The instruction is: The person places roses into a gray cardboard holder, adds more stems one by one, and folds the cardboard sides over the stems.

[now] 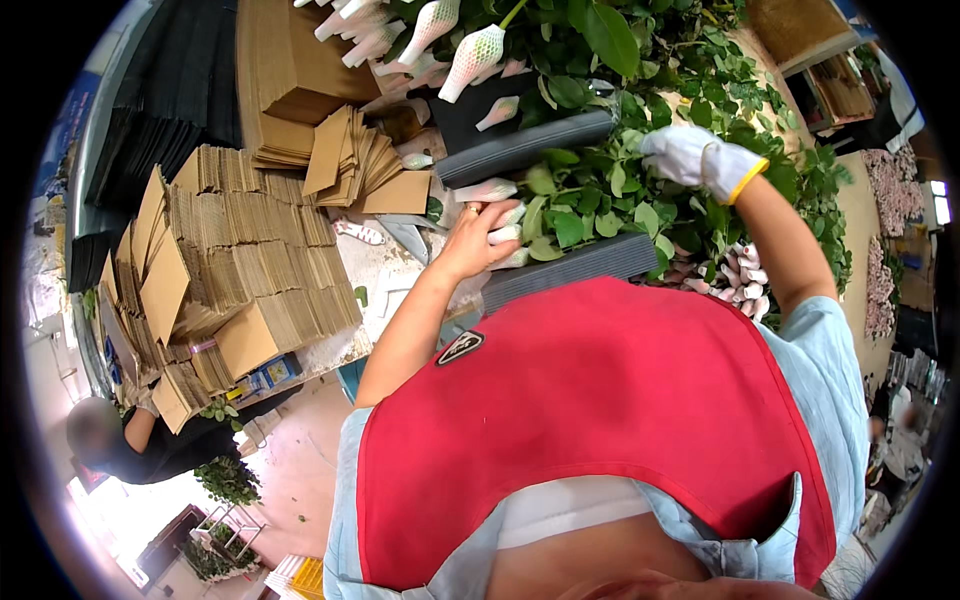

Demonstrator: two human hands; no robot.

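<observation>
Several roses lie crosswise in front of me, their buds (487, 190) in pale netting sleeves at the left and their leafy stems (580, 205) running right. My bare left hand (478, 240), with a ring on one finger, is curled over the bud ends, with netted buds between and beside its fingers. In a white glove with a yellow cuff, my right hand (700, 162) reaches into the leaves at the stem side. Its fingers are pressed together, and foliage hides what they grip. Dark grey ribbed strips border the roses, one on the far side (530, 147) and one nearer me (570, 272).
Stacked cardboard pieces (250, 250) fill the left of the table, with dark sheets (165, 120) behind. More netted roses (472, 62) lie at the far side, and another bunch (735, 275) at my right. A person (150, 440) in dark clothes works at the lower left.
</observation>
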